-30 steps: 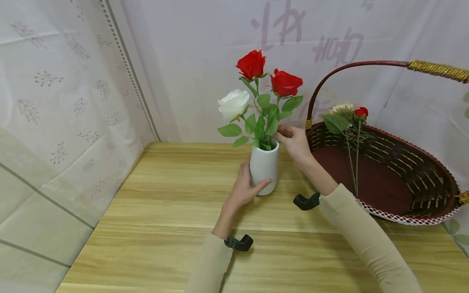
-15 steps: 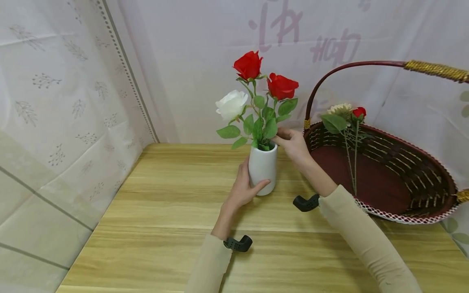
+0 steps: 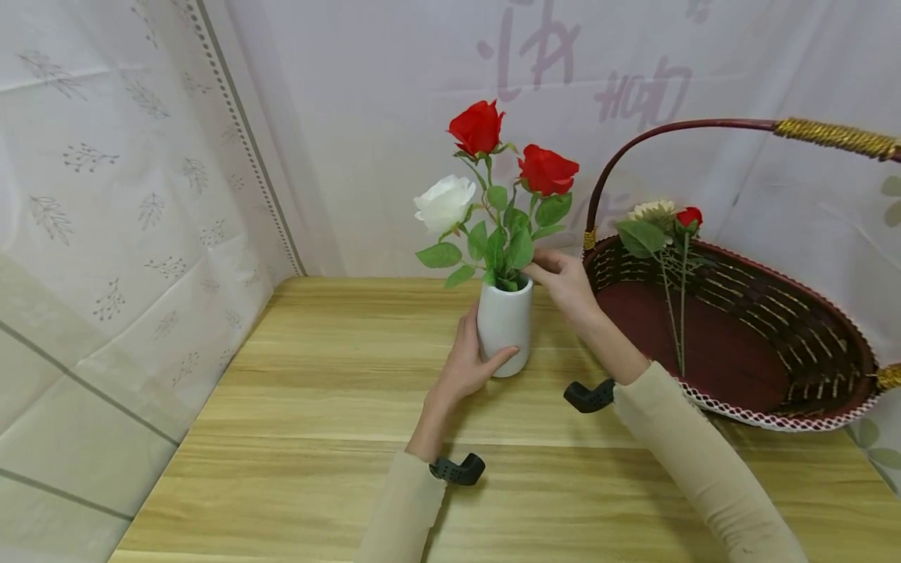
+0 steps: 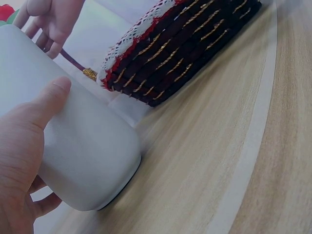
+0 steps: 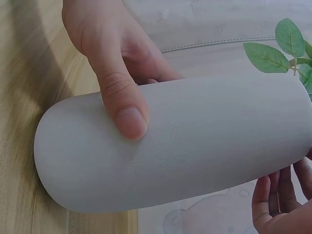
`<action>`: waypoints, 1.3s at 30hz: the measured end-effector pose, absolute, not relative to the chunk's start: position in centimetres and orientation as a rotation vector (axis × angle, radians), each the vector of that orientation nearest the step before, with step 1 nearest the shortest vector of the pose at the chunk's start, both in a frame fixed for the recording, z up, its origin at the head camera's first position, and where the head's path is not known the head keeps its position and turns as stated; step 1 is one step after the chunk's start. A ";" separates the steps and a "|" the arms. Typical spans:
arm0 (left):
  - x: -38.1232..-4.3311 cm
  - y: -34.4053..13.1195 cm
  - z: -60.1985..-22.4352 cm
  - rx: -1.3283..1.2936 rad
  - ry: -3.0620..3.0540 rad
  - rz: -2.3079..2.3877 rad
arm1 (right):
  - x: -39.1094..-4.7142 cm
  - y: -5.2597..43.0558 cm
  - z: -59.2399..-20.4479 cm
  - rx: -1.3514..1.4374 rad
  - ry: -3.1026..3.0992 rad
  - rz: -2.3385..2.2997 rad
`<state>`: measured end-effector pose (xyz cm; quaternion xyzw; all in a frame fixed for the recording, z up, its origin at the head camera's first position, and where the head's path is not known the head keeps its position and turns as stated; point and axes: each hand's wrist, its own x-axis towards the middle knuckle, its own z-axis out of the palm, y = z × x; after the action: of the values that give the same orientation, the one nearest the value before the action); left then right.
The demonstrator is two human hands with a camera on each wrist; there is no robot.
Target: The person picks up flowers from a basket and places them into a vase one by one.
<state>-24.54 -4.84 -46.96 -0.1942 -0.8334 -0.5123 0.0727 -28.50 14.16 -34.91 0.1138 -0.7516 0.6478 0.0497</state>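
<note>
Clasps an upright white vase (image 3: 504, 332) on a wood-grain table (image 3: 317, 407), with the left hand's (image 3: 468, 363) thumb and fingers wrapped round its wall. Reaches to the rim with the right hand (image 3: 566, 288), with fingers bent beside the leaves (image 3: 519, 249); cannot tell about any pinch, with fingertips partly hidden. Displays a white rose (image 3: 446, 203), an upper red rose (image 3: 477, 127) and a right-hand red rose (image 3: 549, 170) in the vase, with the last leaning slightly farther right than half a second earlier. Keeps both hands almost unmoved. Features a woven basket (image 3: 809, 328) at right, with a pale flower (image 3: 655, 211) and a red bud (image 3: 690, 218) inside. Bears large pink characters (image 3: 540, 48) on the backdrop (image 3: 352, 156), above smaller lettering (image 3: 644, 92), too faint to read surely.
</note>
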 end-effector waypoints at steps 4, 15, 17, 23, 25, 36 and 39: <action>-24.5 -4.8 -47.0 -0.583 -2.507 -1.541 | -28.3 14.3 -35.0 0.343 -2.284 1.965; -24.5 -4.9 -47.0 -0.570 -2.508 -1.546 | -27.4 15.1 -35.0 0.406 -2.248 1.980; -24.5 -4.9 -47.1 -0.571 -2.505 -1.549 | -27.3 15.2 -35.1 0.417 -2.247 1.987; -24.5 -4.9 -47.1 -0.577 -2.498 -1.545 | -26.9 15.6 -35.1 0.424 -2.245 2.006; -24.5 -4.9 -47.1 -0.581 -2.496 -1.546 | -26.8 15.7 -35.0 0.425 -2.242 2.014; -24.5 -4.8 -47.2 -0.584 -2.488 -1.524 | -26.1 17.1 -35.0 0.453 -2.301 1.925; -24.6 -4.8 -47.2 -0.575 -2.496 -1.523 | -25.8 17.5 -34.9 0.445 -2.334 1.894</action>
<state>-24.55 -4.82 -47.22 -0.1924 -0.8349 -0.5094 0.0805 -25.77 17.53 -34.93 0.1462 -0.7671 0.6225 0.0516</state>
